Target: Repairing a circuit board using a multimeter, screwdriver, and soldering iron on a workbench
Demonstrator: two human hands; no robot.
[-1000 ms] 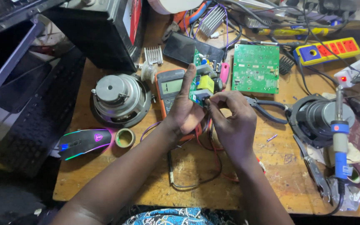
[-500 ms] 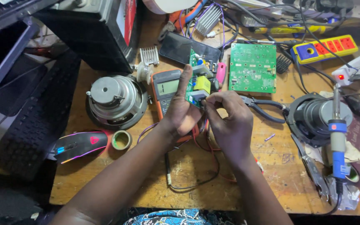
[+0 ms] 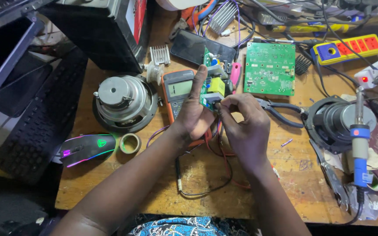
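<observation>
Left hand (image 3: 194,114) clamps a small circuit board (image 3: 212,89) upright; right hand (image 3: 244,126), at its 3 o'clock, pinches the board's lower edge. Multimeter (image 3: 176,92) lies at 9 o'clock.

the left hand (image 3: 195,111) hides much of the small circuit board (image 3: 213,85).

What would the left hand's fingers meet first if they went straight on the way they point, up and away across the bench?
The left hand points up along the small circuit board it holds. Past the fingertips, the first thing looks to be the dark phone lying flat; depth is unclear, so the hand might pass above it.
</observation>
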